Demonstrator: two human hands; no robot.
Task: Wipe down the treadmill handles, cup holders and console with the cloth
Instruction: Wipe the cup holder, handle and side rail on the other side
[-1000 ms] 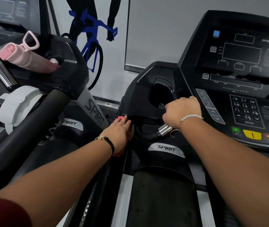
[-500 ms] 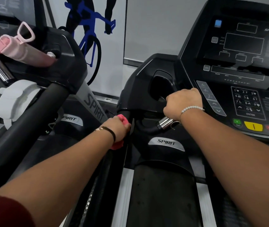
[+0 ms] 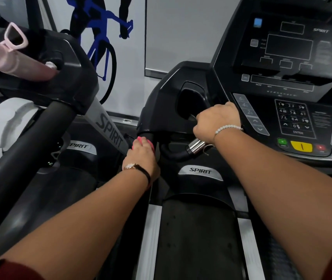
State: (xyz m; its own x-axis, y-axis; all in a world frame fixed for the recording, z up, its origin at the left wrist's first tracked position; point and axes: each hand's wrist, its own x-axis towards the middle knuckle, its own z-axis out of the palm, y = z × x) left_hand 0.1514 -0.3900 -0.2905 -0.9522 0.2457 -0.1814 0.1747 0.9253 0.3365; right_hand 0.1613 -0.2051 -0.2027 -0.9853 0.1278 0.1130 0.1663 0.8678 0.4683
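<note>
Pink cloth (image 3: 140, 139), bunched in your left hand (image 3: 142, 158), wraps the matte handle (image 3: 149, 136). Your right hand (image 3: 217, 122) grips the chrome-banded bar (image 3: 196, 146).

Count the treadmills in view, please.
2. One straight ahead, its console at upper right; one on the left, carrying a pink bottle. Others may be out of frame.

1. The cloth (image 3: 140, 139) was bright pink.
2. The console (image 3: 288, 77) was black, with a green button (image 3: 282, 142), a yellow button (image 3: 301, 146) and a red button (image 3: 320, 147).
3. The bottle (image 3: 19, 65) was pale pink.
4. The wall picture (image 3: 100, 43) had a blue bicycle and seemingly a black rider.
5. The bracelet (image 3: 228, 127) had white beads.
</note>
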